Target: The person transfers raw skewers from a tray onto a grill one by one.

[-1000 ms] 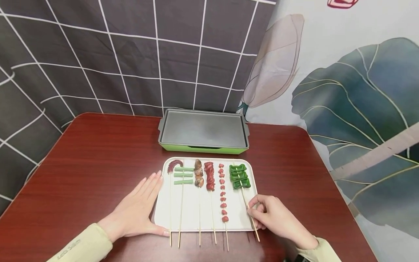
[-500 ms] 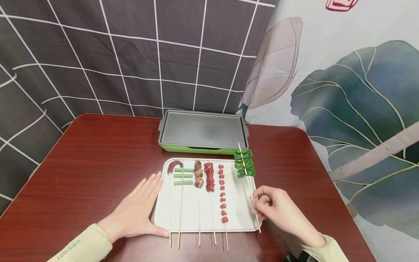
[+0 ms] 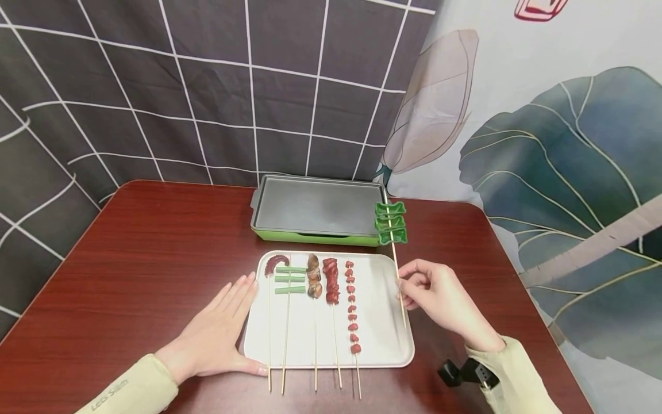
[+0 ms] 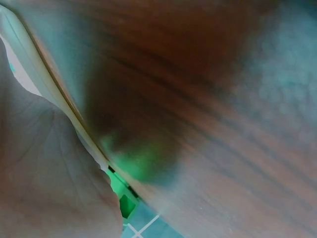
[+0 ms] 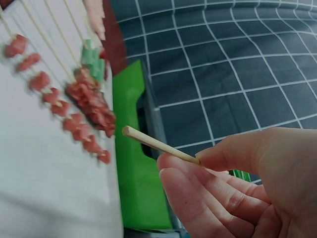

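My right hand [image 3: 431, 296] pinches the stick of a green pepper skewer [image 3: 391, 223] between thumb and fingers. Its folded green pieces overlap the right front corner of the flat grill pan [image 3: 320, 204] in the head view. Close up in the right wrist view, the blunt end of the stick [image 5: 158, 145] pokes out past my fingertips. With fingers straight and spread, my left hand [image 3: 214, 333] rests along the left edge of a white tray [image 3: 385, 345], thumb at its near left corner.
Several more skewers lie side by side on the tray: a tentacle [image 3: 276, 263], green stalks [image 3: 289, 279], brown pieces [image 3: 313, 276], red meat [image 3: 331, 280] and small red chunks [image 3: 352, 307]. The pan sits on a green base [image 3: 274, 234] behind the tray, near the table's back edge.
The green pepper skewer has come up off the tray and moved forward to the pan's right front corner in my right hand. My left hand stays put.
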Demonstrator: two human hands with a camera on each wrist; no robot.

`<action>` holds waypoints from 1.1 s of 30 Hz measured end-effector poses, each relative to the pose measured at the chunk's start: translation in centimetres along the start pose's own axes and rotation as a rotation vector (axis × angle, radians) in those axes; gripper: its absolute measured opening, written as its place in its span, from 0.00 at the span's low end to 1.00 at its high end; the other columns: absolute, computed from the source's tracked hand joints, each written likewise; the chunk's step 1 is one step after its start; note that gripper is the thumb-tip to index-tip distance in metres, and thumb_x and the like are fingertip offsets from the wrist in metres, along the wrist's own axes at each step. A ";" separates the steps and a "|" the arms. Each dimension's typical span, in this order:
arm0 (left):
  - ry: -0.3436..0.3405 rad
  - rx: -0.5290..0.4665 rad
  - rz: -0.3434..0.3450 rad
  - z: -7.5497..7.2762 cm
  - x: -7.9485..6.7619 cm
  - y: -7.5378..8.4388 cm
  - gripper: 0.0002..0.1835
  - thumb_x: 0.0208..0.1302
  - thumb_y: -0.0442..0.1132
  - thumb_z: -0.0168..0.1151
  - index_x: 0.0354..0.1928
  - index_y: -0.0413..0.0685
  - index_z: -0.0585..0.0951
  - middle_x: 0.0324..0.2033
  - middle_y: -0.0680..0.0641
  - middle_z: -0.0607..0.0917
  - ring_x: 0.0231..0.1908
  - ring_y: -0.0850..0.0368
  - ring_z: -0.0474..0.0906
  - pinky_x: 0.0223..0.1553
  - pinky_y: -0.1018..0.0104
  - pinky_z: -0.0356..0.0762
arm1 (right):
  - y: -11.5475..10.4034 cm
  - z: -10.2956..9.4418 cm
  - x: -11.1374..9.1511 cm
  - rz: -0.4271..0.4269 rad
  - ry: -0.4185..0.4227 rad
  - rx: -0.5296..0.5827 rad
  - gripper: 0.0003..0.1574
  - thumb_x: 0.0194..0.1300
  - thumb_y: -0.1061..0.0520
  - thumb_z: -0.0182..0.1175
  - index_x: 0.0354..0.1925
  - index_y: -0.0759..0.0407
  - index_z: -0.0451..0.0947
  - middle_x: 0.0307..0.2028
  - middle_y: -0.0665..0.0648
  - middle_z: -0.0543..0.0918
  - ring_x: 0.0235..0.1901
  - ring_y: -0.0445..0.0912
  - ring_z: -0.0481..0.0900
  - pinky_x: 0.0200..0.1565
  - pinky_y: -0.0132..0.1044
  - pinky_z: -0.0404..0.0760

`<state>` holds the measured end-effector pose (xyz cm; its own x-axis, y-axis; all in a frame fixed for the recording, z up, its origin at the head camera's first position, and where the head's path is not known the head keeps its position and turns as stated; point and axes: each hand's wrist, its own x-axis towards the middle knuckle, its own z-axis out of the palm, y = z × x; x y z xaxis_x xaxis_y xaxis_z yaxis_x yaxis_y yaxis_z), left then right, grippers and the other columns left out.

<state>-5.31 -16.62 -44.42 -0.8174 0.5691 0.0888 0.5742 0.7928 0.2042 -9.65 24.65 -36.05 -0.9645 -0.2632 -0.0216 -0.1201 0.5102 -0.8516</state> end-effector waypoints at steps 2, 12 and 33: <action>0.000 0.001 0.000 0.0 0.0 0.0 0.77 0.42 0.90 0.51 0.75 0.26 0.57 0.76 0.31 0.55 0.76 0.40 0.51 0.75 0.48 0.48 | -0.2 -0.2 0.9 -0.004 0.010 -0.007 0.08 0.65 0.70 0.65 0.43 0.71 0.79 0.23 0.56 0.84 0.23 0.50 0.85 0.28 0.39 0.88; -0.007 -0.001 -0.006 0.1 -0.1 0.0 0.77 0.41 0.90 0.51 0.76 0.27 0.56 0.76 0.31 0.54 0.76 0.40 0.51 0.76 0.49 0.47 | -0.8 -0.6 5.9 0.014 0.045 0.039 0.09 0.68 0.67 0.63 0.45 0.73 0.80 0.29 0.67 0.86 0.25 0.54 0.87 0.30 0.42 0.89; -0.004 0.003 -0.005 0.2 0.0 -0.1 0.78 0.41 0.90 0.51 0.75 0.26 0.56 0.76 0.30 0.53 0.75 0.38 0.51 0.75 0.48 0.48 | 0.9 -0.2 12.0 0.248 0.013 0.049 0.12 0.73 0.63 0.57 0.46 0.73 0.80 0.31 0.67 0.87 0.26 0.48 0.86 0.33 0.37 0.89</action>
<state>-5.34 -16.69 -44.65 -0.8199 0.5663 0.0840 0.5705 0.7960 0.2022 -21.36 22.12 -36.99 -0.9662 -0.1240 -0.2261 0.1313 0.5178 -0.8454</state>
